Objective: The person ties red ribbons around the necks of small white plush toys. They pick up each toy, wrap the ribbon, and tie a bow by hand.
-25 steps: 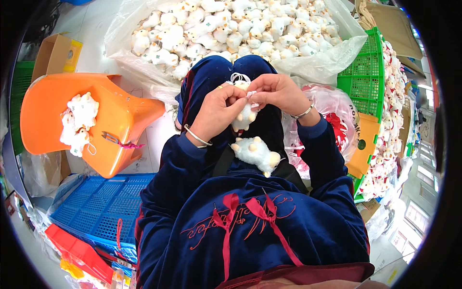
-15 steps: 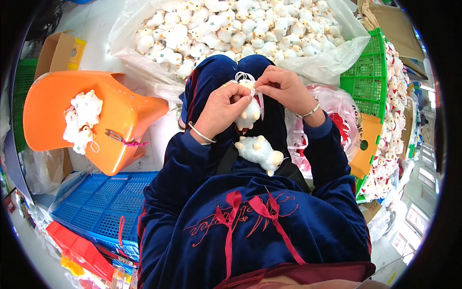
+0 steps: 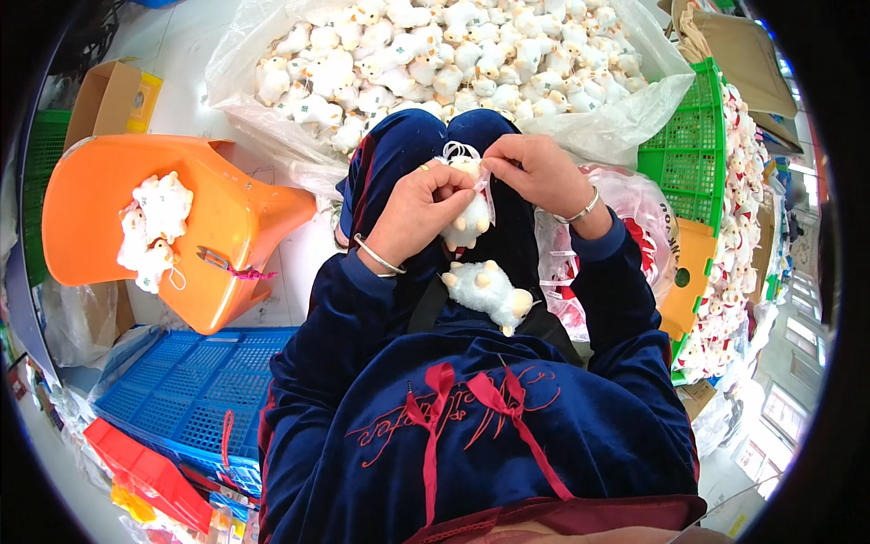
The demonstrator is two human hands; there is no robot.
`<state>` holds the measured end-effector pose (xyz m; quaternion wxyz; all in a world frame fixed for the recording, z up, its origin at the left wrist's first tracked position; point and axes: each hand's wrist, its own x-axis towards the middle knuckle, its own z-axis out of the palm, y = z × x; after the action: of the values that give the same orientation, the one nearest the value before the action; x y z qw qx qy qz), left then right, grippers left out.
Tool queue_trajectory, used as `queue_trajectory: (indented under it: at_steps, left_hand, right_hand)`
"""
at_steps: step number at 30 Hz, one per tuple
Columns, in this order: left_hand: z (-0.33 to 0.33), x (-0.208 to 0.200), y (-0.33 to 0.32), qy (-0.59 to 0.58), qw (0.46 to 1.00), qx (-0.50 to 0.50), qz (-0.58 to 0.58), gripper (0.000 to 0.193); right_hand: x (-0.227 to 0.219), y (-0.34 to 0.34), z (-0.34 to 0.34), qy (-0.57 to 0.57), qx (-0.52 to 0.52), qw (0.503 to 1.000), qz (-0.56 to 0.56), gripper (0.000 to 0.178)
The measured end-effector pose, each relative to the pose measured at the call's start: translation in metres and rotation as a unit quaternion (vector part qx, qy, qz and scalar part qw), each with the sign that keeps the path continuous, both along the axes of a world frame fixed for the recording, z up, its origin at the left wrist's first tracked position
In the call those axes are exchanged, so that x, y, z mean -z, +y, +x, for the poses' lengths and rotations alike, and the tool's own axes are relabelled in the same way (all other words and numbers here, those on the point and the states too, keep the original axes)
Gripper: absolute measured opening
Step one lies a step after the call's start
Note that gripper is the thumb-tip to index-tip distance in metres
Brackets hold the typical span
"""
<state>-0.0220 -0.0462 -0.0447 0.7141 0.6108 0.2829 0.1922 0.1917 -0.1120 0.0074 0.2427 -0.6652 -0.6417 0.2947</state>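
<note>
Over my thighs, my left hand (image 3: 435, 198) is closed around a small white plush toy (image 3: 469, 222), its pale feet turned toward me. At the toy's neck runs a thin white ribbon (image 3: 489, 192), and a white cord loop sticks out past its head. My right hand (image 3: 535, 172), thumb and forefinger pinched together, holds an end of that ribbon just right of the toy. In my lap, untouched, lies a second white plush toy (image 3: 490, 292) with cream feet and muzzle.
Ahead is a clear plastic bag (image 3: 598, 127) heaped with white plush toys. On my left stand an orange stool (image 3: 86, 227) bearing toys and snips (image 3: 214, 258), a blue crate (image 3: 199, 385) and a red bin (image 3: 145, 467). Green crates (image 3: 684, 136) and red-and-white toys (image 3: 734, 236) line my right.
My right hand has drawn slightly away to the right from the toy's neck. My left hand keeps hold of the toy, and the toy in my lap stays put.
</note>
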Motion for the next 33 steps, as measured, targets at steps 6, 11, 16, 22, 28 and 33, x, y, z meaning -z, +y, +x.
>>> queue_trajectory:
  at_steps: [6,11,16,22,28,33]
  left_hand:
    - [-0.003,-0.003,0.001,-0.018,1.0,0.021,0.009,0.011]
    - [-0.004,0.001,0.0,-0.022,0.999,0.026,0.018,0.009]
    - [-0.004,-0.003,0.002,-0.01,0.999,0.028,0.029,0.009]
    - [-0.003,-0.004,0.0,-0.007,0.998,0.017,0.068,0.01]
    - [0.002,0.0,-0.001,0.046,0.994,0.0,0.1,0.015]
    - [0.002,-0.009,0.009,0.03,0.999,0.034,0.02,0.02]
  right_hand:
    - [-0.012,-0.001,-0.015,0.037,0.064,0.995,-0.069,0.015]
    - [-0.034,0.005,-0.034,0.041,0.122,0.975,-0.18,0.012]
    - [-0.023,-0.006,-0.041,0.088,0.111,0.988,-0.06,0.013]
    - [-0.02,-0.012,-0.049,0.024,0.094,0.995,-0.024,0.012]
    - [-0.002,-0.017,-0.052,-0.075,0.022,0.995,0.066,0.01]
    - [0.008,-0.018,-0.029,0.1,-0.012,0.993,0.058,0.007]
